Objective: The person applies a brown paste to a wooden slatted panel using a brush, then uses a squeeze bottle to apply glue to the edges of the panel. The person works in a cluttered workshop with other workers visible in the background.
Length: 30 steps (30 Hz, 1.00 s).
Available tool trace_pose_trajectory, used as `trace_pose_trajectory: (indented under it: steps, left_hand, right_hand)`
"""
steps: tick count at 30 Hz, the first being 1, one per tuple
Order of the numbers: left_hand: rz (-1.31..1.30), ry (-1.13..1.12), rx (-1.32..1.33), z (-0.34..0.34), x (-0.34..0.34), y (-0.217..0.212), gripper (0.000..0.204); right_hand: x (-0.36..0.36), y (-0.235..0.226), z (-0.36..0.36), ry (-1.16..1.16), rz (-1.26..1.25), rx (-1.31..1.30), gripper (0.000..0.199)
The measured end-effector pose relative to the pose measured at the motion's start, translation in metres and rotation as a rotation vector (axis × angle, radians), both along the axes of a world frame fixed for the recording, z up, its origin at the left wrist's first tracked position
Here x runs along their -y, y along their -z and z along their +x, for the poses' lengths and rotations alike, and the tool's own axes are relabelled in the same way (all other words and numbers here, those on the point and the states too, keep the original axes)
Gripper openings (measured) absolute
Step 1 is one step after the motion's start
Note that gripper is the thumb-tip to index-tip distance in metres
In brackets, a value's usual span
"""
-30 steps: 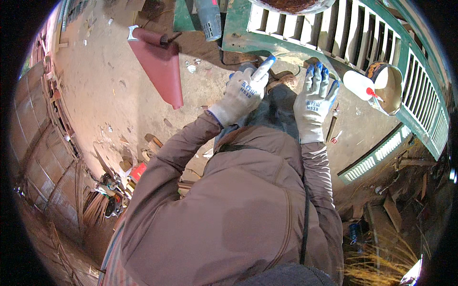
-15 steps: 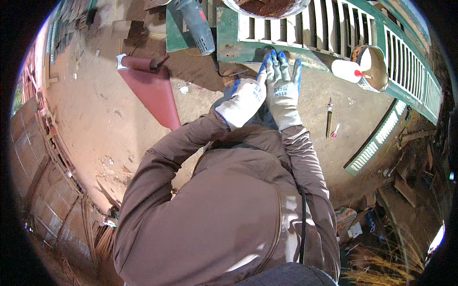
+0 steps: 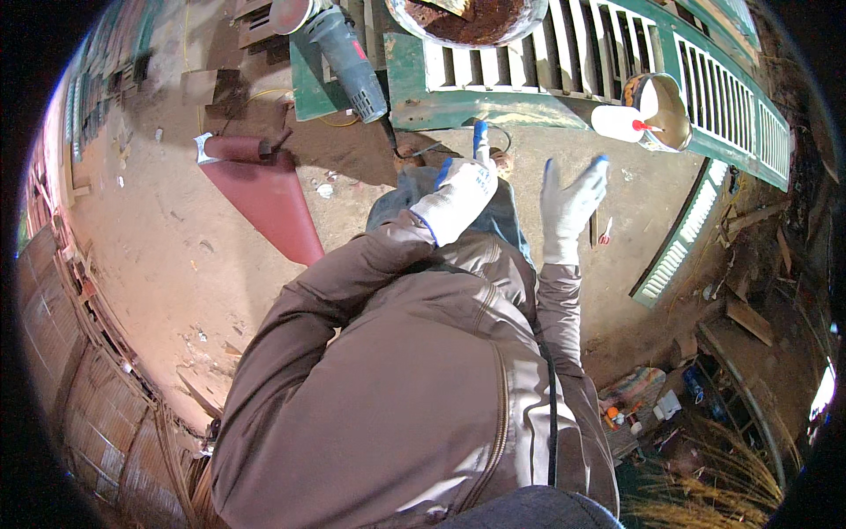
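Above the lap, over the blue jeans [image 3: 511, 219], the left hand [image 3: 463, 196] wears a white glove with blue fingers; it is partly curled, with one finger stretched out toward the green shutter [image 3: 520, 115]. Whether it grips anything small cannot be told. The right hand [image 3: 571, 203], gloved alike, is open, fingers raised and thumb apart, well clear of the left. Neither hand touches the shutter, which lies just ahead of them, its white slats set in a green frame.

At the shutter's near end sits a bowl [image 3: 535, 18] with brown matter and a pale piece in it. Farther right, on the frame, are a white bottle [image 3: 615, 124] with a red nozzle and, just beside it, a tin [image 3: 676, 132].

To the left of the shutter, a grey grinder [image 3: 346, 66] rests over a green board [image 3: 310, 104], its cable trailing down toward the feet. A red sheet [image 3: 278, 203], rolled at its far end, lies on the floor [image 3: 176, 291]. On the right, a dark stick [image 3: 593, 229] and a small red-and-white item [image 3: 605, 232] lie near the right hand, with a slatted strip [image 3: 679, 236] beyond them.
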<state>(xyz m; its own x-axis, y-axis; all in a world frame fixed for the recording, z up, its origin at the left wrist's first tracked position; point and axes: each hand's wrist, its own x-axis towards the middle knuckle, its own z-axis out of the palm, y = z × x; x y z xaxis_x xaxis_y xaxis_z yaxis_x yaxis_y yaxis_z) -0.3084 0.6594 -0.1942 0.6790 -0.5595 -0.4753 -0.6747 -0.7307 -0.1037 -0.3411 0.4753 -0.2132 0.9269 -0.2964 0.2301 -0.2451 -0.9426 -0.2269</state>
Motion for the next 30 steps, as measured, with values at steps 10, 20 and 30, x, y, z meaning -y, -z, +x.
trace_pose_trajectory:
  steps: [10,20,30]
  left_hand:
    - [0.022,-0.003,-0.014,-0.003,0.006,0.008,0.036]
    - [-0.071,-0.138,-0.087,0.006,0.011,-0.009,0.074]
    - [0.595,0.503,0.248,0.016,0.041,-0.002,0.066]
  right_hand:
    - [0.055,0.019,0.091,0.111,1.048,0.46,0.068]
    - [0.022,-0.005,-0.014,-0.017,0.699,0.124,0.062]
    - [0.018,-0.016,-0.015,-0.27,0.123,-0.073,0.066]
